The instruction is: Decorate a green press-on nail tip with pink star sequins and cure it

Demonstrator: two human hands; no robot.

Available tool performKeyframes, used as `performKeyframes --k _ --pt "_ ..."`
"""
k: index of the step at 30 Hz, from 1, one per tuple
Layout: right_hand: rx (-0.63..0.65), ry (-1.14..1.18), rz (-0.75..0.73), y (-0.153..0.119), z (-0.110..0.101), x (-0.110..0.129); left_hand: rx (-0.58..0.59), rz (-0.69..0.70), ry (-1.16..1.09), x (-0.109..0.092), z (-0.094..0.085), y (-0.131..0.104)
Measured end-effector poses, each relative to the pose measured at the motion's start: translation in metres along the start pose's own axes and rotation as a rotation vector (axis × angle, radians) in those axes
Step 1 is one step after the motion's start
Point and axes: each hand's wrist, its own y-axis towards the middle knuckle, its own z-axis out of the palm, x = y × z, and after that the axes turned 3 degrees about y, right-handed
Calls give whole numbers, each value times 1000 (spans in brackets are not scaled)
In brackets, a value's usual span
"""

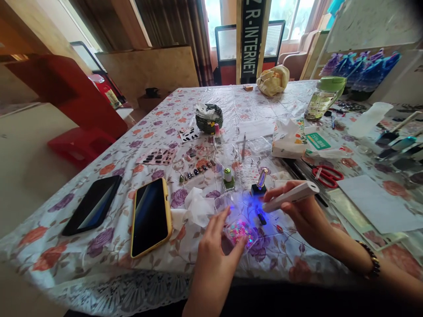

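Note:
My right hand (297,215) is closed around a white handheld UV lamp (292,196), held at a slant. Its blue-violet light falls on a small black false nail (262,219) lying on the tablecloth. My left hand (216,246) grips a small clear box of colourful sequins (239,232), thumb and fingers on opposite sides of it. Behind that box is a clear lid (224,201). A dark nail polish bottle (258,189) stands just beyond the lamp, and a green polish bottle (228,179) stands to its left.
Two phones, one black (92,206) and one yellow-cased (150,218), lie at left beside crumpled tissue (196,206). Decorated false nails (197,171) lie in a row. Red-handled scissors (327,176), a tissue pack (289,138) and a lidded jar (322,99) are at right; a dark basket (209,121) stands farther back.

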Motion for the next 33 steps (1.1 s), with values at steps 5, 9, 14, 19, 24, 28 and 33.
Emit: performKeyframes --k 5,9,14,19,24,28,33 --pt "-138 157 113 1 -1 1 -52 98 194 5 2 5" --pt "-180 182 142 1 -4 5 -104 156 245 11 5 5" --pt "-131 186 231 -1 -4 7 -237 213 251 12 9 -2" --pt "-180 296 320 -2 -4 9 -362 299 265 7 5 -13" --pt "-147 290 387 -5 -4 13 -210 333 348 6 1 -19" --pt "-170 255 338 -6 -1 17 -220 358 443 10 6 -19" --pt "-170 260 321 -4 5 20 -226 377 465 14 12 -18"
